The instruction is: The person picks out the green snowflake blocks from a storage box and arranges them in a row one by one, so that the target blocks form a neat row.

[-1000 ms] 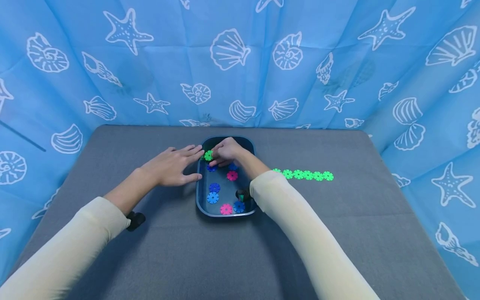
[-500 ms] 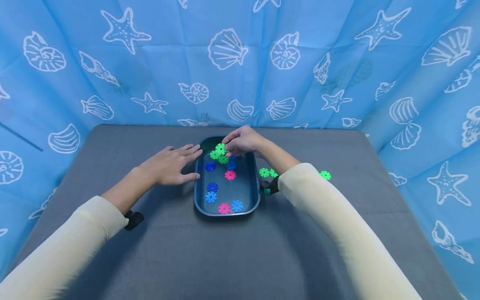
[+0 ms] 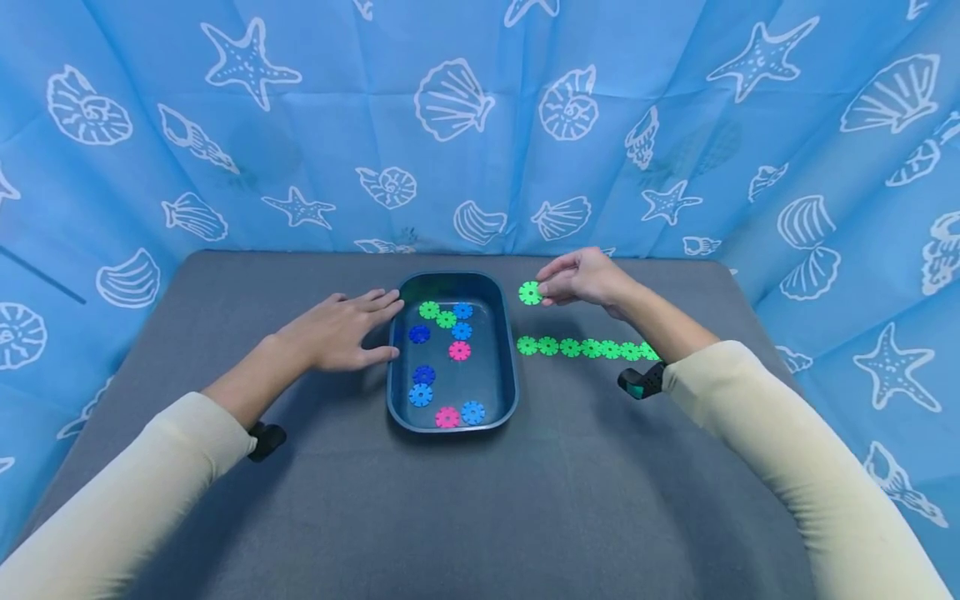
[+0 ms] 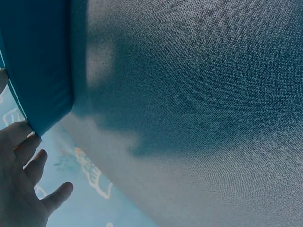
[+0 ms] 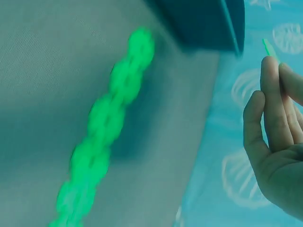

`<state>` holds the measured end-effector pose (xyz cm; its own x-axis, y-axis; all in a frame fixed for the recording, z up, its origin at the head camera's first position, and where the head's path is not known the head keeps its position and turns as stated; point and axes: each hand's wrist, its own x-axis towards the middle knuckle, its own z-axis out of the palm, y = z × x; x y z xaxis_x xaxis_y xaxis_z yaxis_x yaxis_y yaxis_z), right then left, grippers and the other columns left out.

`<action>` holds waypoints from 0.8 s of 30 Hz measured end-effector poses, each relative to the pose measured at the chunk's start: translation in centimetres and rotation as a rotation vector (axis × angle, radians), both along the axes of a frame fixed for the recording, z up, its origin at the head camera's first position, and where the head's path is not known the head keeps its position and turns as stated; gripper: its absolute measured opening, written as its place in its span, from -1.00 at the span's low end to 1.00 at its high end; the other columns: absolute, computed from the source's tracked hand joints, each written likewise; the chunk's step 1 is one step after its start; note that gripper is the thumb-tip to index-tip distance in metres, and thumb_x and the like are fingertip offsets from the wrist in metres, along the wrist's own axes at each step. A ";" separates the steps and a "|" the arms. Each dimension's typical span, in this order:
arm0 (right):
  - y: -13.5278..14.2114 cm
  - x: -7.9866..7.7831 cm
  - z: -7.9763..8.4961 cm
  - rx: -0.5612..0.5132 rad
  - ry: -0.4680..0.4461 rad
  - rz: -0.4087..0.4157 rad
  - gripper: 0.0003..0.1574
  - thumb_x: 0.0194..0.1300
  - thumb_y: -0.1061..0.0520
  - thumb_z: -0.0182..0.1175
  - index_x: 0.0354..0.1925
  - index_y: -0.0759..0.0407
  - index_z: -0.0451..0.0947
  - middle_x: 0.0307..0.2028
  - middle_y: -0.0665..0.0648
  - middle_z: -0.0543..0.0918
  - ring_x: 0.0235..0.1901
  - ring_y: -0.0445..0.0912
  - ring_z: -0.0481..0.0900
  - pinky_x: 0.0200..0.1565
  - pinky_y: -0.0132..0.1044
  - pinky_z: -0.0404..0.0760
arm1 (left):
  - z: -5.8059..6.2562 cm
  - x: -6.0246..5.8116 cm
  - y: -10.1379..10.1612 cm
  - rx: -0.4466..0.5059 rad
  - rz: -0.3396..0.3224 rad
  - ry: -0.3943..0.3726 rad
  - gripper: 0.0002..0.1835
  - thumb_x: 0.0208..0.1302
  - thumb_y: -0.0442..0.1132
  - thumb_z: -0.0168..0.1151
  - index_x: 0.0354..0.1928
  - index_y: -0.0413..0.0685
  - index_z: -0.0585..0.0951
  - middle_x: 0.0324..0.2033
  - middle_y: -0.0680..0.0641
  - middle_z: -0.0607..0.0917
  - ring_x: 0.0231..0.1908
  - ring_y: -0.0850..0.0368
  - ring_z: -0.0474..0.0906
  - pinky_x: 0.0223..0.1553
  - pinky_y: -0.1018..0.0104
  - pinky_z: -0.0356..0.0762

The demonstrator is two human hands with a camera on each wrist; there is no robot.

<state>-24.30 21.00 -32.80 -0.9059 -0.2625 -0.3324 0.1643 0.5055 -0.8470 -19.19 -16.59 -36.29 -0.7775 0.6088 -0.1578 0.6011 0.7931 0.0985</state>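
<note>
In the head view my right hand (image 3: 588, 277) pinches a green notched disc (image 3: 530, 292) between thumb and fingertips, above the table to the right of a dark blue tray (image 3: 512, 367). The right wrist view shows that disc (image 5: 268, 48) edge-on at the fingertips. Below the hand, a row of green discs (image 3: 591, 348) runs rightward from beside the tray; my right forearm covers its far end. My left hand (image 3: 345, 332) has its fingers spread, with the fingertips and thumb touching the tray's left rim. Inside the tray lie two green discs (image 3: 446, 319), two pink discs (image 3: 460, 351) and several blue discs (image 3: 421, 395).
The grey cloth-covered table (image 3: 465, 517) stretches around the tray on all sides. A blue curtain (image 3: 495, 150) with white shells and starfish hangs behind the table and along both sides. A dark wrist camera (image 3: 267, 441) sits under my left wrist.
My right hand has come up out of the tray with a green disc and moved right, above the green row. The left hand keeps its place on the rim.
</note>
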 end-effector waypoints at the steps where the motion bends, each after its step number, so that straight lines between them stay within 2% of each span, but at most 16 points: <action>1: 0.9 0.1 -0.1 0.007 0.009 -0.008 -0.58 0.33 0.22 0.30 0.09 0.43 0.56 -0.23 0.24 0.77 -0.30 -0.07 0.76 -0.10 -0.17 0.70 | 0.0 0.0 0.0 -0.001 0.001 0.000 -0.15 0.38 0.22 0.11 0.52 -0.14 0.19 0.51 -0.20 0.17 0.48 -0.22 0.08 0.31 -0.37 0.14; 5: 4.6 0.6 -0.7 0.061 0.020 -0.011 -0.58 0.40 0.23 0.22 0.13 0.47 0.53 -0.22 0.23 0.77 -0.31 -0.13 0.75 -0.13 -0.20 0.71 | 0.0 0.0 -0.2 -0.006 0.002 0.003 -0.15 0.38 0.22 0.11 0.52 -0.15 0.19 0.50 -0.21 0.17 0.48 -0.22 0.08 0.31 -0.36 0.15; 13: 11.3 2.2 -3.0 0.141 -0.018 -0.034 -0.54 0.47 0.19 0.13 0.19 0.50 0.47 -0.23 0.18 0.77 -0.22 -0.07 0.74 -0.04 -0.07 0.68 | -0.2 0.0 -0.1 -0.012 0.007 -0.004 -0.14 0.38 0.23 0.11 0.53 -0.14 0.18 0.51 -0.20 0.17 0.48 -0.21 0.07 0.31 -0.37 0.14; 19: 15.6 3.5 -4.3 0.171 -0.019 -0.068 -0.51 0.48 0.17 0.12 0.17 0.55 0.44 -0.25 0.15 0.77 -0.26 -0.13 0.74 -0.12 -0.16 0.69 | -0.2 0.1 0.0 -0.005 0.008 -0.005 -0.14 0.38 0.24 0.10 0.53 -0.15 0.18 0.51 -0.21 0.16 0.48 -0.22 0.07 0.32 -0.36 0.14; 24: 18.0 4.7 -5.5 0.173 -0.045 -0.093 -0.51 0.47 0.20 0.12 0.16 0.59 0.41 -0.28 0.15 0.77 -0.29 -0.17 0.73 -0.18 -0.24 0.70 | -0.1 0.1 0.1 -0.004 0.012 -0.006 -0.14 0.38 0.23 0.10 0.52 -0.15 0.19 0.51 -0.21 0.17 0.48 -0.22 0.07 0.32 -0.37 0.13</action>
